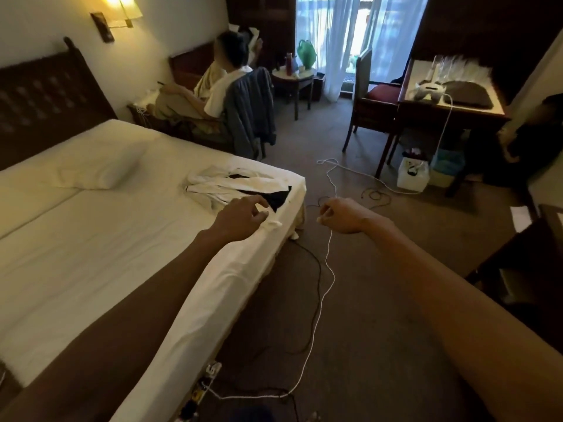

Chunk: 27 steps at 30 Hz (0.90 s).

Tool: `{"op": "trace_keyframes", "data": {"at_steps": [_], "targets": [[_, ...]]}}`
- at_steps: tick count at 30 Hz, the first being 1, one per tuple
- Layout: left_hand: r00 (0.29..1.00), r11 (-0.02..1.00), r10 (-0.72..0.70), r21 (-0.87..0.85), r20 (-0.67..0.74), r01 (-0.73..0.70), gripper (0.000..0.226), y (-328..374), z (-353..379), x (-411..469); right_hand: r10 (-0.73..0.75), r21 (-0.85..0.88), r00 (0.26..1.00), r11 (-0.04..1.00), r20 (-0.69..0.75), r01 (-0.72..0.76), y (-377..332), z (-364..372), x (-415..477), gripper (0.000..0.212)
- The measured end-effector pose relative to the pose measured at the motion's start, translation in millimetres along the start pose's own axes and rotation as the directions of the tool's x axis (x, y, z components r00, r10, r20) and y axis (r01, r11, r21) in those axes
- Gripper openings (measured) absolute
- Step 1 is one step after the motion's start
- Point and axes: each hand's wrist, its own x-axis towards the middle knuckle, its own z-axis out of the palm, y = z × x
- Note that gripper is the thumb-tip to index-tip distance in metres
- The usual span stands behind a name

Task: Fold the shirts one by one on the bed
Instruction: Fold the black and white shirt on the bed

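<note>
A pile of white and black shirts (231, 187) lies crumpled near the far right corner of the white bed (106, 245). My left hand (240, 217) hovers just in front of the pile above the bed's edge, fingers spread and curled, holding nothing. My right hand (341, 216) is out over the carpet to the right of the bed corner, fingers loosely curled with nothing in them. Both arms are stretched forward.
A pillow (97, 172) lies at the bed's head. White and black cables (327, 269) trail over the carpet beside the bed, with a power strip (210, 373). A person (213, 86) sits on a chair beyond the bed. A desk (451, 95), chair (371, 99) and bags stand right.
</note>
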Motion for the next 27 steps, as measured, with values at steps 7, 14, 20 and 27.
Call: {"op": "trace_keyframes", "data": {"at_steps": [7,14,20,27], "targets": [[0.992,0.991,-0.128,-0.032,-0.003,0.128,0.019,-23.5,-0.6,118.2,-0.113,-0.095,0.992,0.988,0.057,0.118,16.7,-58.9,136.2,0.026],[0.98,0.979,-0.198,-0.054,0.015,0.199,0.02,-76.8,-1.9,255.8,-0.171,-0.174,0.977,0.966,0.128,0.192,26.3,-91.5,293.7,0.031],[0.964,0.963,-0.261,-0.09,-0.055,0.255,0.02,-134.9,-19.5,392.8,-0.189,-0.106,0.969,0.973,0.159,0.207,5.6,-112.8,467.4,0.025],[0.898,0.898,-0.434,-0.12,-0.076,0.423,0.018,-233.3,-50.6,489.6,-0.236,0.009,0.933,0.97,0.273,0.243,-42.4,-117.2,627.0,0.013]]}}
